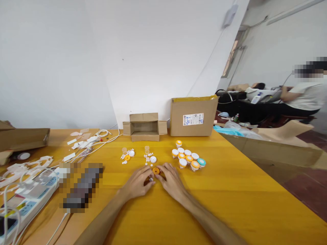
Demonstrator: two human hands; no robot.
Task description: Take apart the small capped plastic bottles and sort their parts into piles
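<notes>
Both hands meet low over the table's middle. My left hand (138, 182) is closed, thumb and fingers pinching a small shiny, pale piece (151, 179) whose kind is too small to make out. An orange round ring-like cap (155, 171) with a dark centre sits between the hands, gripped at its right edge by the closed fingers of my right hand (172, 180). Just beyond lie a white round cap (153, 159), a small white gear-like plate (148, 159) and a clear cup (147, 149). Farther left is a similar group with another orange ring (127, 158).
Several round white, orange and teal-topped pieces (189, 159) cluster at right. Behind stand an open small carton (145, 137) and a taped cardboard box (191, 117). Left are a power strip (28, 204), a blurred-out dark device (83, 187) and cables. A seated person (306, 95) is at far right.
</notes>
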